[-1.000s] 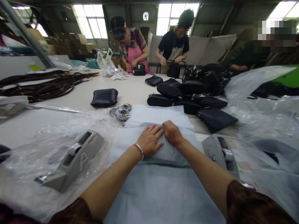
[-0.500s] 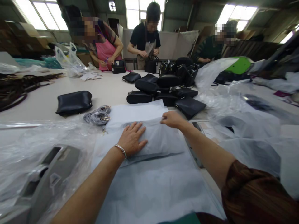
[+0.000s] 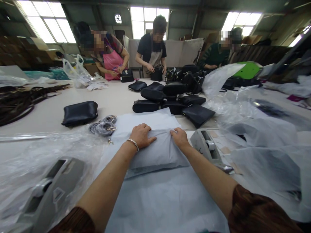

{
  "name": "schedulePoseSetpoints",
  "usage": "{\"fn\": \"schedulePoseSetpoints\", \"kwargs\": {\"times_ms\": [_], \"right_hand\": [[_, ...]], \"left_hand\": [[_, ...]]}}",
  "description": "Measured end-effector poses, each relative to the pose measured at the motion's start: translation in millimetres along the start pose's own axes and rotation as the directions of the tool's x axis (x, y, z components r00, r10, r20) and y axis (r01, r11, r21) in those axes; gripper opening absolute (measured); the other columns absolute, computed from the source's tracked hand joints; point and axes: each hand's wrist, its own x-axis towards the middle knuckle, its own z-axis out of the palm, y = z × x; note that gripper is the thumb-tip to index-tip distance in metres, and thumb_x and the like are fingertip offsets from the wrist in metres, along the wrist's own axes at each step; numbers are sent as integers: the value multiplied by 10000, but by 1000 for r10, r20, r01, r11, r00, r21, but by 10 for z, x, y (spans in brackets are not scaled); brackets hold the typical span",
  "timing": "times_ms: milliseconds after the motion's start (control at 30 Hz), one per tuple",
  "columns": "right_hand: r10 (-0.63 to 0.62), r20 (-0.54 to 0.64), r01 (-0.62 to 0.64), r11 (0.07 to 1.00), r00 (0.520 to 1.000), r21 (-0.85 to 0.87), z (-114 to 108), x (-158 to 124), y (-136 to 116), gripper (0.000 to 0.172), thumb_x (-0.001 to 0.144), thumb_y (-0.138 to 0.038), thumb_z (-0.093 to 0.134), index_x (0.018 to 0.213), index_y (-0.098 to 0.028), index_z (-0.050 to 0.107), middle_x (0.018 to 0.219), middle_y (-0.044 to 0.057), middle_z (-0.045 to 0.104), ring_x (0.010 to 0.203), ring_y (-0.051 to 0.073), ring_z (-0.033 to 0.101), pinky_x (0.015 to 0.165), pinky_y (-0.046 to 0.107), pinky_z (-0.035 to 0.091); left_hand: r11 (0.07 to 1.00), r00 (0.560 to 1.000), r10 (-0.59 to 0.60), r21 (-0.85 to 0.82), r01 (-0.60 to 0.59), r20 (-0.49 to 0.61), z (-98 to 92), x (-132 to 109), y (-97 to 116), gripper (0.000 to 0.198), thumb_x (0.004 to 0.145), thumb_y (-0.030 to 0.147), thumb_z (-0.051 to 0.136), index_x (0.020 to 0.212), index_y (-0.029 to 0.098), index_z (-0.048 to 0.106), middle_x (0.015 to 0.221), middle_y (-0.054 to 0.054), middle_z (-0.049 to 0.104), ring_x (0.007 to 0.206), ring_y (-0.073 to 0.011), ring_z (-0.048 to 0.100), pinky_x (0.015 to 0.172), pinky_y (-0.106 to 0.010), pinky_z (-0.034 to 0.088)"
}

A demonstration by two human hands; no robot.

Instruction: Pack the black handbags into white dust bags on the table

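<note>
A whitish, cloudy bag lies in front of me with something bulky inside that I cannot make out. My left hand rests on its far left part, thumb held apart and fingertips at the upper edge. At the far right corner, my right hand pinches the bag's edge between thumb and fingers. Beneath it spreads a stack of flat pale sheets or bags. Left of my left hand lies a coiled grey strap with gold-coloured clasps.
Grey tape dispensers stand at left and right. Black bags are piled ahead; another black bag lies left. Clear plastic covers the right side. Three co-workers stand across the table.
My left hand has slid forward to the bag's upper edge, its fingers less spread. The right hand keeps its pinch, slightly nearer me. The view has tilted up, and the right tape dispenser shows more.
</note>
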Motion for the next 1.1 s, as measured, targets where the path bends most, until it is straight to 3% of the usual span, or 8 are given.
{"fn": "schedulePoseSetpoints", "kwargs": {"times_ms": [267, 533, 700, 800, 867, 933, 1033, 1100], "right_hand": [[-50, -103, 50, 999, 993, -6, 5, -79, 74, 308, 863, -442, 535, 909, -183, 695, 868, 113, 731, 814, 251, 636, 775, 342, 467], [-27, -140, 25, 1000, 990, -14, -1, -84, 143, 304, 870, -450, 540, 908, -188, 692, 923, 125, 744, 857, 268, 650, 802, 363, 487], [-54, -121, 33, 985, 991, -171, -93, -62, 171, 285, 897, -339, 555, 1091, -167, 673, 975, 148, 730, 888, 281, 652, 810, 376, 488], [-143, -68, 118, 949, 987, -292, -210, -120, 55, 372, 889, -220, 546, 1235, -113, 630, 1175, 227, 674, 1048, 326, 634, 903, 436, 478], [-281, -83, 244, 920, 956, -307, -305, -207, -163, 416, 903, -213, 537, 1295, -93, 603, 1350, 263, 582, 1237, 372, 550, 1013, 504, 430], [-439, -98, 402, 876, 893, -266, -355, -341, -468, 442, 949, -257, 504, 1360, -109, 568, 1473, 244, 499, 1382, 381, 434, 1106, 550, 355], [-638, 75, 641, 753, 766, -149, -231, -589, -881, 483, 1005, -336, 438, 1457, -181, 508, 1554, 158, 455, 1467, 327, 356, 1180, 532, 295], [-671, 202, 695, 713, 714, -90, -30, -708, -997, 545, 1013, -390, 433, 1511, -168, 452, 1589, 150, 423, 1494, 312, 325, 1210, 515, 263]], "left_hand": [[989, 995, -74, -120, 81, 62, 79, 41, -87, 656, 801, 729, 652, 1185, 198, 656, 1160, -111, 741, 1066, -305, 694, 908, -382, 506], [965, 979, -188, -173, 199, 80, 134, 145, -112, 475, 829, 654, 671, 1070, 246, 705, 1094, -77, 757, 1019, -274, 695, 848, -348, 519], [949, 967, -231, -193, 249, 111, 115, 183, -86, 447, 824, 637, 685, 1038, 246, 721, 1081, -66, 758, 1010, -259, 684, 833, -332, 509], [941, 961, -248, -206, 268, 120, 119, 199, -73, 444, 811, 628, 698, 1023, 240, 728, 1078, -60, 757, 997, -248, 677, 818, -320, 502], [940, 961, -248, -211, 270, 122, 125, 212, -74, 444, 801, 631, 703, 1011, 241, 732, 1073, -58, 757, 993, -249, 677, 814, -319, 502], [943, 963, -237, -211, 259, 125, 125, 228, -83, 451, 797, 636, 698, 1008, 240, 733, 1068, -61, 758, 992, -256, 680, 816, -323, 507], [958, 971, -189, -189, 216, 149, 110, 252, -98, 399, 859, 573, 646, 1066, 240, 723, 1102, -65, 753, 1022, -245, 683, 858, -312, 507], [967, 972, -167, -165, 195, 165, 98, 261, -100, 303, 910, 456, 599, 1081, 238, 720, 1091, -66, 757, 1017, -229, 692, 872, -299, 505]]}}
